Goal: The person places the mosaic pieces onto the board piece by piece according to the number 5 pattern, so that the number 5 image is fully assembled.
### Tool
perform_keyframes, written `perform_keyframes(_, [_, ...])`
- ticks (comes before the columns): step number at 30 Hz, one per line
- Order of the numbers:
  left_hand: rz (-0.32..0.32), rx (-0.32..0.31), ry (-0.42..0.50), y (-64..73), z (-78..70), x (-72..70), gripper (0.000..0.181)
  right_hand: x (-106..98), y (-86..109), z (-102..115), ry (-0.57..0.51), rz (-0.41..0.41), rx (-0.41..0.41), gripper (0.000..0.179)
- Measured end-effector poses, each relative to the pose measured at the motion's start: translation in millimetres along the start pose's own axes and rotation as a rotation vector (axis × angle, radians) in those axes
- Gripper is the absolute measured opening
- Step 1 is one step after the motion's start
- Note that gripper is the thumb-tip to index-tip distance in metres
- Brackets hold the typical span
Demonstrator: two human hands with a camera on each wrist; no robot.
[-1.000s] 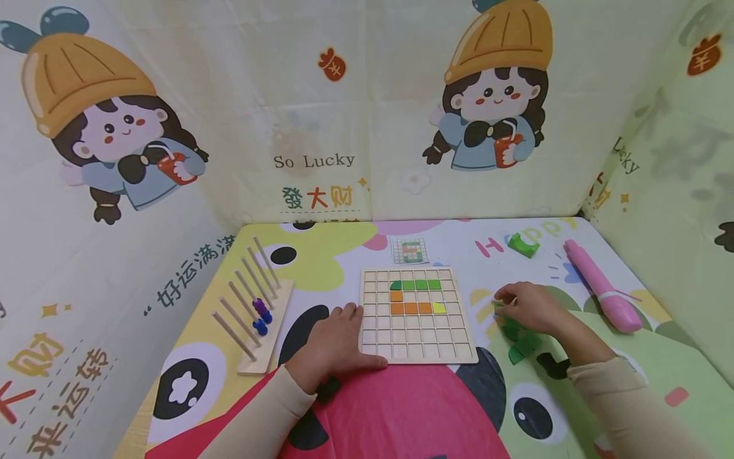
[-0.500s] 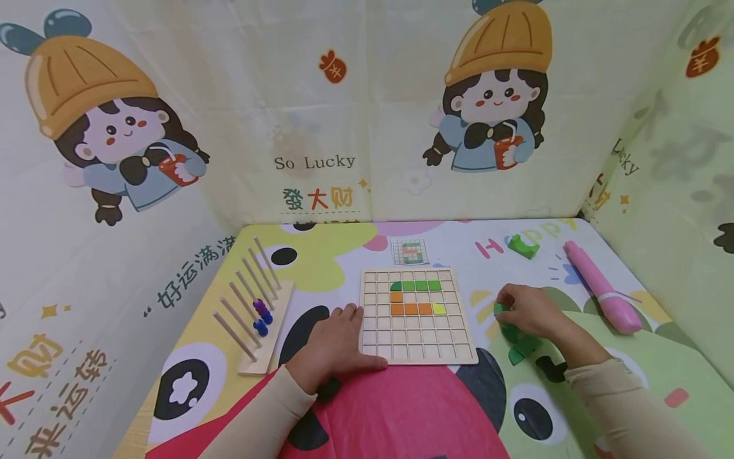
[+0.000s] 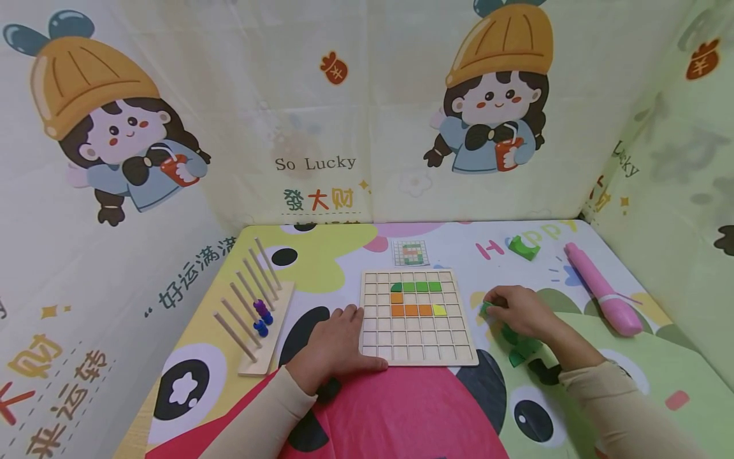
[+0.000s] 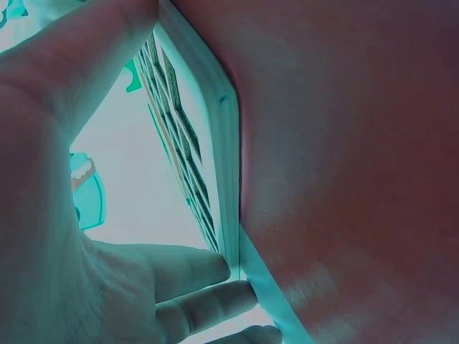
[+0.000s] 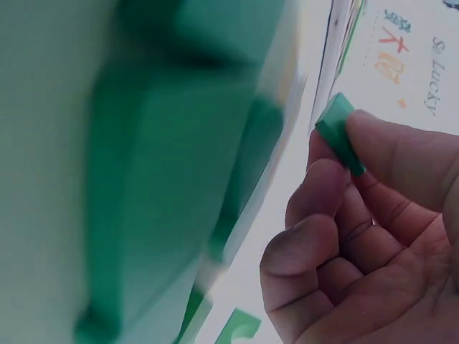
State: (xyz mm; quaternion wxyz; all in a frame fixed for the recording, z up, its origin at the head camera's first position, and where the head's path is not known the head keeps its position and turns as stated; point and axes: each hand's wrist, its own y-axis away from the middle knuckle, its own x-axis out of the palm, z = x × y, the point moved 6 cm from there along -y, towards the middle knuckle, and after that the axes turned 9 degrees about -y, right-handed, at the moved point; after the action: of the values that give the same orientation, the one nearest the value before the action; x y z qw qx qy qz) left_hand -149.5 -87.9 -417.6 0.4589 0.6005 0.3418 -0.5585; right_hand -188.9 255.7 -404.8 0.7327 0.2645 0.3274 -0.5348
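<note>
A square wooden grid board [image 3: 375, 336] lies mid-table, bearing a row of green tiles [image 3: 421, 287], orange tiles [image 3: 411, 310] and one yellow tile [image 3: 439, 310]. My left hand [image 3: 332, 344] rests at its near-left corner, fingers along the left edge and thumb stretched by the front edge. The left wrist view shows the board's edge [image 4: 224, 143] between thumb and fingers. Right of the board, my right hand [image 3: 524, 312] pinches a small green tile [image 5: 337, 129] between thumb and fingertips. Several loose green pieces [image 3: 523, 350] lie under and beside that hand.
A wooden stand with upright pegs [image 3: 274, 331] is at the left, with blue and purple beads [image 3: 261, 319]. Behind the board lies a small grid picture card [image 3: 410, 253]. A green curved block [image 3: 524, 248] and a pink tapered object [image 3: 604, 290] are at the right.
My right hand has picked a green tile from the loose pieces and moved slightly left with it. The left hand and the board hold their places.
</note>
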Motion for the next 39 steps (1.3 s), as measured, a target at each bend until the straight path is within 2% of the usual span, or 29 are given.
perform_keyframes(7, [-0.001,-0.001,-0.003,0.2,-0.6,0.5,0.120,20.4,-7.7,18.5,-0.144,0.056,0.029,0.006])
perform_keyframes(13, [-0.009,0.001,-0.005,0.9,-1.0,0.8,0.119,40.8,-15.6,35.8,-0.177,0.113,0.003,0.006])
perform_keyframes(16, [-0.012,0.003,-0.004,0.8,-1.5,0.9,0.119,47.1,-17.9,43.8,-0.166,0.133,-0.032,0.005])
perform_keyframes(27, [-0.010,-0.001,0.004,0.6,-0.4,1.3,0.120,56.3,-22.1,57.3,-0.103,0.143,-0.077,0.004])
perform_keyframes(39, [-0.014,0.000,0.008,0.2,-0.2,2.0,0.119,59.2,-22.1,68.8,0.042,0.070,-0.110,0.007])
